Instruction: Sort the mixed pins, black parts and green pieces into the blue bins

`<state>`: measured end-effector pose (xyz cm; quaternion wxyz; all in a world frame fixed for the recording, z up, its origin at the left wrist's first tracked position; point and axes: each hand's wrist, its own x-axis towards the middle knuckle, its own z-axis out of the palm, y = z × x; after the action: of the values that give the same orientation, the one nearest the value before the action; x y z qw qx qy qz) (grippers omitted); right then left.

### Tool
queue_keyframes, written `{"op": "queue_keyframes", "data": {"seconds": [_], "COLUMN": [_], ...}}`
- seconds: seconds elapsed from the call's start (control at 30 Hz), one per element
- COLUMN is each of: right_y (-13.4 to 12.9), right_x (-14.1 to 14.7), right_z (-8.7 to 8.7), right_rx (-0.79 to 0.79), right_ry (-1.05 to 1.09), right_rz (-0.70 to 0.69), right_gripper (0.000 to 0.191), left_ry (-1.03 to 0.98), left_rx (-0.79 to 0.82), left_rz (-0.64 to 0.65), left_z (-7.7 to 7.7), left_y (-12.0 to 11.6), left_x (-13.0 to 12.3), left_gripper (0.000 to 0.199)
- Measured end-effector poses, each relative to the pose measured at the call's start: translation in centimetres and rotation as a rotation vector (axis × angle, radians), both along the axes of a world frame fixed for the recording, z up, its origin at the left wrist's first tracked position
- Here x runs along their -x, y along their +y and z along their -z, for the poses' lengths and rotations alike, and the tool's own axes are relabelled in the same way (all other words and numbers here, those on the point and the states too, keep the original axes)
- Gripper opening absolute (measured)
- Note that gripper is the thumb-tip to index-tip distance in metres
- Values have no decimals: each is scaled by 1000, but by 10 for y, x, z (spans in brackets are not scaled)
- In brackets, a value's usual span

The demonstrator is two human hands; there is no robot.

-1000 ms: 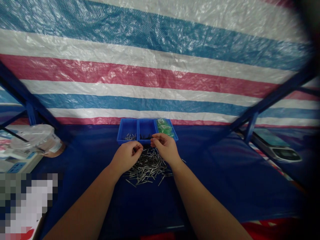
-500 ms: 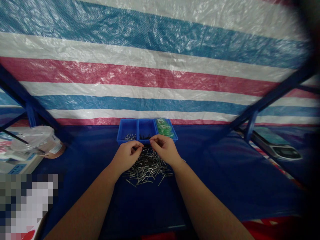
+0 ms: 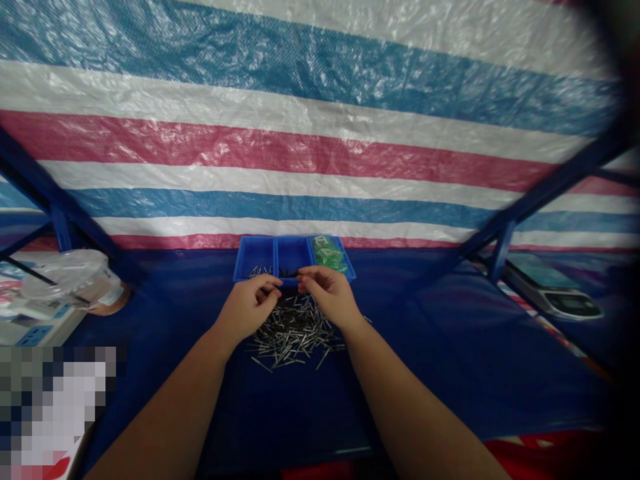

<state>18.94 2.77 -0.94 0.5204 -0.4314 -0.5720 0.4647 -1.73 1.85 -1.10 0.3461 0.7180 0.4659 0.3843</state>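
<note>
A heap of thin metal pins or rivets (image 3: 295, 337), some silvery and some dark, lies on the blue table. Over its left far edge is my left hand (image 3: 250, 303), thumb and fingers pinched; anything between them is too small to make out. My right hand (image 3: 330, 293) pinches in the same way just to the right, its fingertips by the tray's front edge. Behind both hands stands a blue tray (image 3: 275, 257) with three compartments. Silvery pins (image 3: 261, 272) lie in the left one, dark pieces (image 3: 287, 273) in the middle one, green plastic packets (image 3: 330, 257) in the right one.
At the left stand a lidded plastic cup (image 3: 107, 293) with a straw and a white power strip (image 3: 55, 323). A digital scale (image 3: 560, 293) sits at the right. Blue metal frame bars (image 3: 500, 247) rise on both sides, before a striped plastic sheet (image 3: 300, 157).
My left hand has shifted slightly left and my right hand slightly up, widening the gap between their fingertips. The heap and tray look the same.
</note>
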Motion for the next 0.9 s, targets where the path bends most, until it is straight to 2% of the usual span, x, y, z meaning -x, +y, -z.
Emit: {"op": "queue_keyframes", "data": {"seconds": [0.13,0.33,0.6,0.9], "right_y": [6,6,5,5], "right_x": [-3,-3,-4,-4], "right_z": [5,5,2,4], "right_rx": [97,110,79,74], "right_ry": [37,-15,-90,-54], "right_rz": [54,62,50,43], "right_gripper": [29,30,31,27], "left_ry": [212,461,559,563], "left_rx": [-85,-96,-94,-36], "left_rz": [23,135,199,168], "left_z": [-4,-5,-3,-3], "left_y": [1,0,-1,-1], "left_x": [5,6,5,2], "left_gripper": [16,18,28,21]}}
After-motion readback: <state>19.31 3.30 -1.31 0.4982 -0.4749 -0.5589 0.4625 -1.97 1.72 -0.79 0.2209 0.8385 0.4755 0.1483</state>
